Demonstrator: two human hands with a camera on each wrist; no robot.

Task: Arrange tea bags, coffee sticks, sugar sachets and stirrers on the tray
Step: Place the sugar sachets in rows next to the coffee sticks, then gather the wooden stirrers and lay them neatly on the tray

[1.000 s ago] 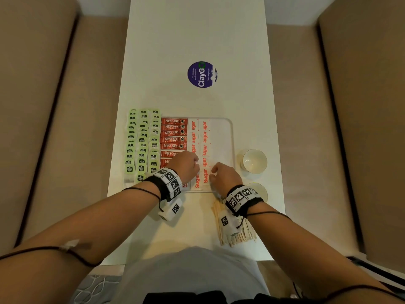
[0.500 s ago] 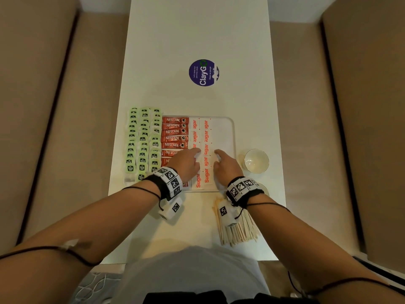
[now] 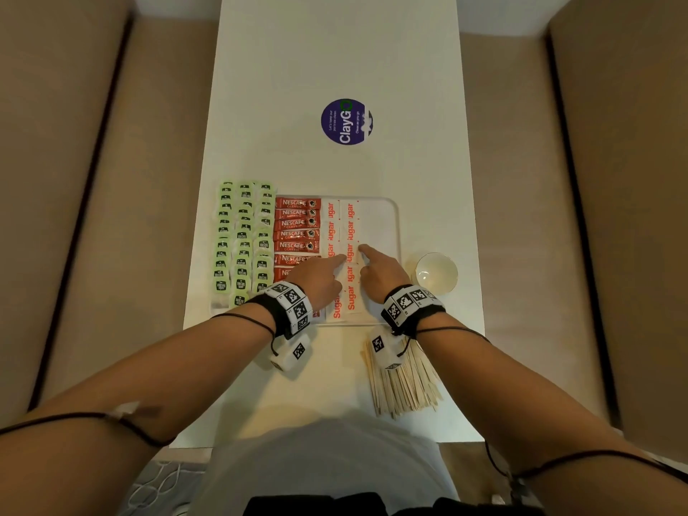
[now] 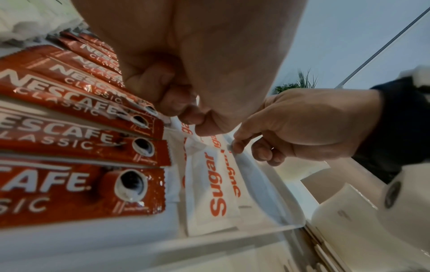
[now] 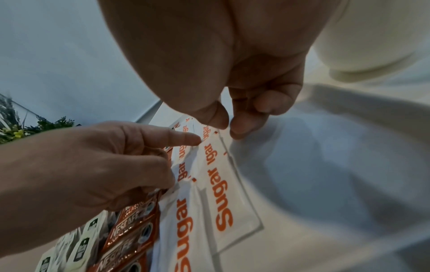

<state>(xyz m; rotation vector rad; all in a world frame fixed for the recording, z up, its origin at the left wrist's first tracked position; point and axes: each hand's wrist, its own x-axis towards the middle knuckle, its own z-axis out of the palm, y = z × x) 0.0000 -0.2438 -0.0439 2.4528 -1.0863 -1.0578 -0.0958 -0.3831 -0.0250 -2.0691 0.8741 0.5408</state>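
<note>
Each forefinger straight, other fingers curled, left hand and right hand apparently press the sugar sachets.

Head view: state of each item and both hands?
Sugar sachets: two overlapping columns on the tray.
Coffee sticks: stacked column on the tray.
Tea bags: three columns left of the coffee.
Stirrers: loose pile off the tray.
Tray: right strip bare.
Cup: upright, empty.
Left hand: forefinger on sachets.
Right hand: forefinger on sachets.
</note>
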